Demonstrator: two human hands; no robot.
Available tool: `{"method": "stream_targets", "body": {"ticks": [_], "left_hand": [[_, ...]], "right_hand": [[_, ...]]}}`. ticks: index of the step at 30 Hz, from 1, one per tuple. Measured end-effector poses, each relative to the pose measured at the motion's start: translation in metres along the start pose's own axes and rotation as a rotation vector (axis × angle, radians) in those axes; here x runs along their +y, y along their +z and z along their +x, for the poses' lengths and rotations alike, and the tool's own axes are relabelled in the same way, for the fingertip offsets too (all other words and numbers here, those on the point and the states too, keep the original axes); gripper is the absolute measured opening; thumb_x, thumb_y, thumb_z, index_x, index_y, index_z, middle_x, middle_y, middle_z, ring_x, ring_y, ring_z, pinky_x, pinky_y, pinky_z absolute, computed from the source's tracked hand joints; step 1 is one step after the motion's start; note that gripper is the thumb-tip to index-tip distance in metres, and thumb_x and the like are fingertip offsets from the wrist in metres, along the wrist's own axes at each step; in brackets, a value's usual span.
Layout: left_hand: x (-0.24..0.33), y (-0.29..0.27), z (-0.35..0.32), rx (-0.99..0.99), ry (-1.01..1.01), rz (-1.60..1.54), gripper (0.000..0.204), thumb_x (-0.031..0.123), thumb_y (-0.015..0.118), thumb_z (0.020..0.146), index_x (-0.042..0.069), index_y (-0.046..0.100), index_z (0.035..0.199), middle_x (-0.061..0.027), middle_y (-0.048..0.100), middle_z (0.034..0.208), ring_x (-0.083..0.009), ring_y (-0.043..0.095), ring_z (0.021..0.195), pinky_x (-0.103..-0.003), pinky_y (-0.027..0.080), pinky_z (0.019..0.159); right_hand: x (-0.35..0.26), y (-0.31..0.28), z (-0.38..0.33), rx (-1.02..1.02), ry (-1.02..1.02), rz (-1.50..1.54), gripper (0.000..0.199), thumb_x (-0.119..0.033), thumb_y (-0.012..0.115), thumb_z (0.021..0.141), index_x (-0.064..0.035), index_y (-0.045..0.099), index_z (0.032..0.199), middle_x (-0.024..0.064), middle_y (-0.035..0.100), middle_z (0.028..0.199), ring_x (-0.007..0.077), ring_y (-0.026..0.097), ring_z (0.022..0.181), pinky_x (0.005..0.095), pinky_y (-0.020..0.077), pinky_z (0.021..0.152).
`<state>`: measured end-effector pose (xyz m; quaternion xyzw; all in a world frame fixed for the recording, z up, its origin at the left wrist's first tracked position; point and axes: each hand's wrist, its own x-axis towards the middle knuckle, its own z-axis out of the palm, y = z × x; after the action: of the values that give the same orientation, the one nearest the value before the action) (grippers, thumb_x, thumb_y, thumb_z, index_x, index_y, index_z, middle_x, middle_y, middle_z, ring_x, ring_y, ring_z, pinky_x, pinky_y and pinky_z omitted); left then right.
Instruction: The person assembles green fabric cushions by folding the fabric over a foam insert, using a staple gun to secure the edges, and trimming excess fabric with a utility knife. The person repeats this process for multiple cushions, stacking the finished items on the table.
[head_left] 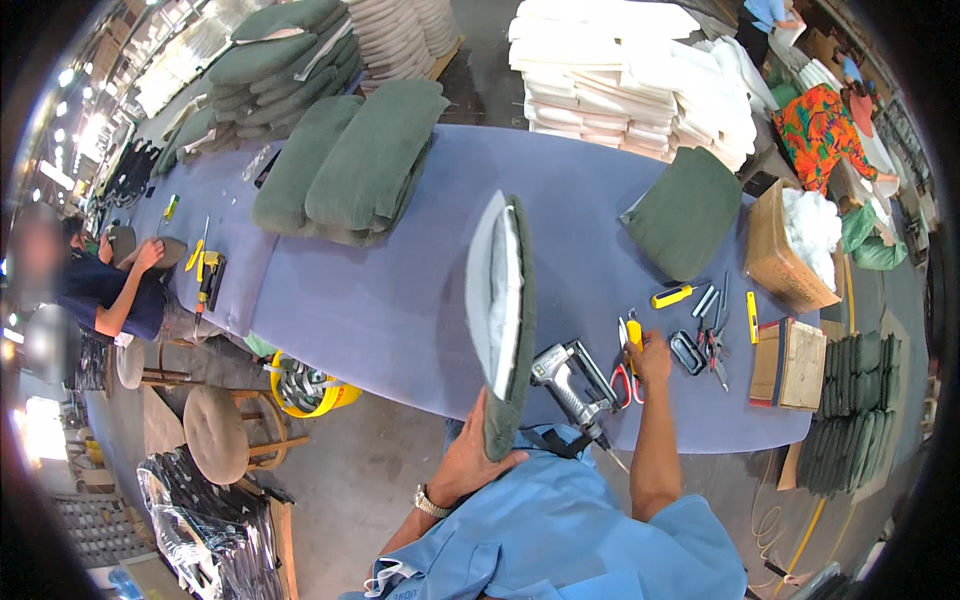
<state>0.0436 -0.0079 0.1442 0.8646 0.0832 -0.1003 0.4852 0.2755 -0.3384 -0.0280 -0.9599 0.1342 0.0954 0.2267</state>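
My left hand [466,462] grips the lower end of a dark green seat cushion [519,350], which stands on edge with its pale underside and white inner layer facing left. Over the table's near edge, my right hand [652,362] is closed around a yellow-handled tool [634,331]; its kind is partly hidden by the fingers. Red-handled scissors [622,386] lie just left of that hand. Between my hands rests a silver and black staple gun [572,388] with a hose at its grip.
Right of my hand are a yellow screwdriver [672,296], pliers [714,350], a dark tray [687,352] and a yellow cutter [752,317]. Green cushions [365,165] and a green piece [685,215] lie farther off. A box of white stuffing [790,255] stands right. A co-worker [115,285] sits left.
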Motion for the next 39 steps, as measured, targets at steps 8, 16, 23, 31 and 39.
{"method": "stream_targets", "body": {"ticks": [8,16,23,31,39], "left_hand": [[-0.027,-0.020,0.017,-0.295,0.052,-0.446,0.115,0.046,0.079,0.088,-0.002,0.007,0.163,-0.0233,0.015,0.170,-0.0372,0.019,0.157,-0.046,0.034,0.120],[0.003,-0.064,0.138,0.129,0.390,-0.026,0.085,0.029,0.070,0.098,-0.002,0.023,0.161,-0.0240,0.028,0.166,-0.0361,0.029,0.153,-0.049,0.038,0.117],[0.054,-0.046,0.251,0.376,0.232,0.166,0.068,0.037,0.076,0.091,-0.003,0.051,0.140,-0.0264,0.042,0.154,-0.0405,0.049,0.138,-0.048,0.048,0.105],[0.042,-0.030,0.309,0.534,0.207,0.410,0.041,0.030,0.079,0.087,0.003,0.059,0.109,-0.0228,0.054,0.144,-0.0416,0.063,0.118,-0.048,0.055,0.088],[0.045,-0.026,0.316,0.618,0.205,0.293,0.022,0.021,0.076,0.089,0.003,0.064,0.092,-0.0173,0.069,0.119,-0.0376,0.068,0.103,-0.044,0.054,0.086]], "right_hand": [[-0.021,-0.016,0.002,0.032,-0.020,0.134,0.039,-0.034,0.078,0.085,-0.0071,0.067,0.111,0.0151,0.075,0.098,0.0305,0.074,0.091,0.0433,0.0566,0.077],[-0.103,-0.059,-0.017,-0.184,-0.108,1.309,0.038,-0.022,0.055,0.106,-0.0115,0.055,0.142,0.0204,0.074,0.110,0.0210,0.073,0.079,0.0330,0.0595,0.067],[-0.138,-0.085,0.002,-0.609,-0.248,1.933,0.043,-0.018,0.051,0.105,-0.0028,0.047,0.145,0.0259,0.070,0.120,0.0299,0.075,0.092,0.0375,0.0626,0.076],[-0.190,-0.065,0.021,-0.294,-0.405,1.668,0.037,-0.029,0.060,0.106,-0.0058,0.055,0.134,0.0092,0.068,0.092,0.0155,0.064,0.079,0.0305,0.0542,0.076],[-0.237,-0.055,0.022,-0.280,-0.409,1.409,0.033,-0.023,0.063,0.104,-0.0034,0.060,0.131,0.0072,0.071,0.096,0.0117,0.066,0.081,0.0279,0.0554,0.075]]}}
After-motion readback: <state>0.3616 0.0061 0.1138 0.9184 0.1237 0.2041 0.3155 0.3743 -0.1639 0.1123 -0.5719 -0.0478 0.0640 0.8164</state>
